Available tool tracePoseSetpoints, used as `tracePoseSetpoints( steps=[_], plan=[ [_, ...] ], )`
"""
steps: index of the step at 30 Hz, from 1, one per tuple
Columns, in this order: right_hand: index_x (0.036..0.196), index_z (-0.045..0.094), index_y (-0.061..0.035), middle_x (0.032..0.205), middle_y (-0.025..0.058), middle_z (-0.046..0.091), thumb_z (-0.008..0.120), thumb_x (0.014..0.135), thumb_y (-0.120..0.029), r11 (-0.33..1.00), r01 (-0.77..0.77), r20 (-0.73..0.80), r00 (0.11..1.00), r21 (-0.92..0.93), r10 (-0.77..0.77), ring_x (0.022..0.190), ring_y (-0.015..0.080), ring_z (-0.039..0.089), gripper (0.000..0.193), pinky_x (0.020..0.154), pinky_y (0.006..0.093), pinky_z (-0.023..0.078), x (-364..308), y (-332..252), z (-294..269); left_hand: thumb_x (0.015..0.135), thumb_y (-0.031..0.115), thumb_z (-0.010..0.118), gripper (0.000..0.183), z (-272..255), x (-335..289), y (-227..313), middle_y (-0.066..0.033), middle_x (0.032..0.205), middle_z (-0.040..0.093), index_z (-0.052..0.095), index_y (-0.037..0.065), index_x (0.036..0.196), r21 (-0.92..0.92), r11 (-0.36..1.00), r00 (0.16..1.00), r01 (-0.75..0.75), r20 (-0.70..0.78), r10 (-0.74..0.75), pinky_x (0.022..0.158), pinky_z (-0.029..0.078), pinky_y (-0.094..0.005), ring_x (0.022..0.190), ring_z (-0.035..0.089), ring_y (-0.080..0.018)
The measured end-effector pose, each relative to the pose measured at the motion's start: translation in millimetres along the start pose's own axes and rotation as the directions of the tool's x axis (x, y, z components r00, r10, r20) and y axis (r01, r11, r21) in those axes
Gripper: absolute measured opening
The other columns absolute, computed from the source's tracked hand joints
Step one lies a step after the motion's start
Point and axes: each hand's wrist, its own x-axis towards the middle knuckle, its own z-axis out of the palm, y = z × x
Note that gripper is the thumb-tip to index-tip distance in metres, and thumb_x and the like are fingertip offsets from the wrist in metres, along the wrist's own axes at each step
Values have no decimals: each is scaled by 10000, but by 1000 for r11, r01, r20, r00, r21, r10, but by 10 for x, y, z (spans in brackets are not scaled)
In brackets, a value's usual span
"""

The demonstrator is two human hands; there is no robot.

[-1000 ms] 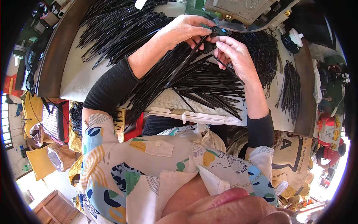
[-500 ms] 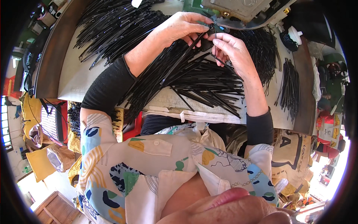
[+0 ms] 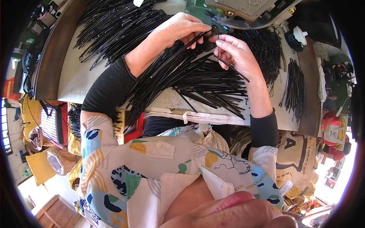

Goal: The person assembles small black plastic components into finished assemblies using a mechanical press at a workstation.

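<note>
At the far side of the table, just in front of a green machine (image 3: 197,10), my two hands are close together. My left hand (image 3: 183,29) pinches a thin black strip (image 3: 194,39) between thumb and fingers; the strip slants back toward me over the pile. My right hand (image 3: 237,54) is closed on another thin black strip (image 3: 236,70), whose tail sticks out below the palm toward the wrist. Between the fingertips, dark small parts meet under the machine head; whether the strips join there I cannot make out. A heap of black strips (image 3: 205,78) lies beneath both hands.
More black strips (image 3: 118,32) cover the table's left side, with a tangled mass (image 3: 262,53) right of my right hand. A small bundle (image 3: 294,89) lies by the wooden right edge (image 3: 310,95). The machine's grey body (image 3: 243,9) overhangs the far side. Sacks (image 3: 296,159) stand below right.
My left hand has shifted slightly left, and the strip it holds has swung to a flatter slant. The right hand has barely moved; its strip's tail shows more clearly.
</note>
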Motion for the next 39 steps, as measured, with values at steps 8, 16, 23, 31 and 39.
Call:
tracePoseSetpoints(
  steps=[8, 16, 23, 31, 39],
  plan=[
    [1017, 585, 26, 586, -2, 519, 537, 895, -210, 995, -52, 249, 966, -83, 71, 427, 53, 453, 269, 405, 185, 359, -79, -103, 144, 862, 274, 576, 303, 58, -9, 10, -45, 608, 566, 646, -21, 855, 50, 995, 996, -89, -25, 90, 374, 338, -212, 402, 491, -89],
    [892, 606, 12, 585, -5, 504, 594, 850, -206, 993, -10, 72, 997, -117, 19, 446, 56, 446, 222, 402, 194, 326, 8, 14, -38, 866, 276, 556, 266, 42, -38, 66, -11, 673, 616, 637, 27, 821, 299, 954, 983, -27, 179, -28, 419, 421, -180, 512, 591, -75],
    [906, 595, 12, 629, 25, 566, 640, 820, -196, 998, -12, 25, 1000, 62, 11, 495, 94, 532, 229, 439, 207, 429, 20, 78, -96, 821, 262, 627, 257, 10, -16, 77, -4, 608, 568, 628, 12, 763, 222, 974, 983, 39, 165, -77, 405, 348, -189, 441, 502, -62],
    [1077, 542, 26, 797, 112, 647, 573, 866, -179, 929, -5, 68, 997, 370, -22, 668, 163, 651, 296, 547, 245, 546, 71, 146, -286, 819, 259, 644, 271, 14, -36, 82, -12, 560, 537, 631, -8, 771, 123, 990, 974, 64, 209, -89, 392, 317, -194, 427, 456, -51],
    [1090, 552, 17, 820, 124, 649, 552, 884, -203, 908, 83, -26, 997, 410, -79, 691, 174, 653, 301, 593, 266, 545, 68, 147, -266, 846, 312, 613, 345, 5, -1, 91, -18, 557, 536, 637, -33, 828, 221, 975, 983, 23, 175, -63, 387, 332, -189, 423, 464, -52]
  ],
)
